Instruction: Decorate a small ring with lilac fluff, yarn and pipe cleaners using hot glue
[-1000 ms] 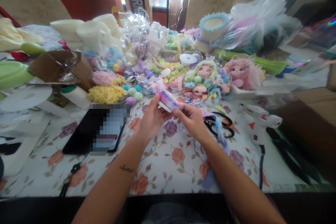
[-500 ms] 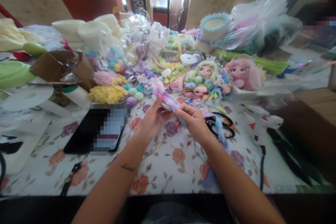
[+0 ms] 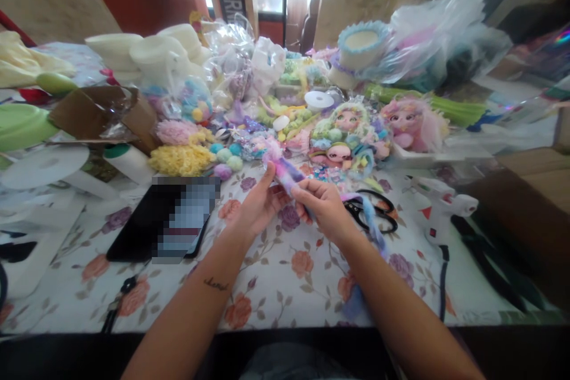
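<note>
A fuzzy pink, purple and blue strip [image 3: 287, 173] slants between my two hands above the flowered tablecloth [image 3: 300, 264]. Its upper left end is fluffy and pink, and my left hand [image 3: 260, 205] pinches it there, thumb on top. Closer to the lower right end, my right hand [image 3: 327, 205] grips the same strip between thumb and fingers. A bluish length of fuzzy material trails past my right wrist, over black-handled scissors [image 3: 388, 222], and down behind my forearm. What lies under the strip is mostly hidden by my fingers.
At right lies a white glue gun [image 3: 445, 205] with its cord. A dark tablet [image 3: 138, 219] rests at left. Behind are pompoms [image 3: 229, 157], doll heads [image 3: 407, 122], a white ribbon spool [image 3: 318, 100], a cardboard box [image 3: 102, 110] and plastic bags.
The strip has turned in my fingers, and the pale flat edge seen beneath it earlier no longer shows. My right hand has shifted slightly left and curled more around it.
</note>
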`<action>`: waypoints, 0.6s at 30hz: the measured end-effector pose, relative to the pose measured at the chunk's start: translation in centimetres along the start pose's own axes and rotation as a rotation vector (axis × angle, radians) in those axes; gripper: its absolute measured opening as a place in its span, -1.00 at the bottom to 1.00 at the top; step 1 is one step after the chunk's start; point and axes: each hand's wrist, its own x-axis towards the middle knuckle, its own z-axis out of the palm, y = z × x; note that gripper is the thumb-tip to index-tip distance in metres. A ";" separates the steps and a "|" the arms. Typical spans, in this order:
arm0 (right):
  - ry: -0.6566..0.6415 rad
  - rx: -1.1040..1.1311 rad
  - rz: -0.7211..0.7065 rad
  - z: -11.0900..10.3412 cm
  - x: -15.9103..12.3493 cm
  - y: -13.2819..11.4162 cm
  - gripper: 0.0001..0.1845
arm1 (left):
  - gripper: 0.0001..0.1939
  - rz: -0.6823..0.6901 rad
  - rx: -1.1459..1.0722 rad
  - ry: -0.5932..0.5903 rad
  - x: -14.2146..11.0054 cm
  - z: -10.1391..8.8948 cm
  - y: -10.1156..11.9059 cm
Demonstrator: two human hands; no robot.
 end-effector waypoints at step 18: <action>0.095 -0.220 -0.041 -0.4 0.2 0.5 -0.63 | -0.53 0.046 0.000 0.091 -0.1 0.4 0.1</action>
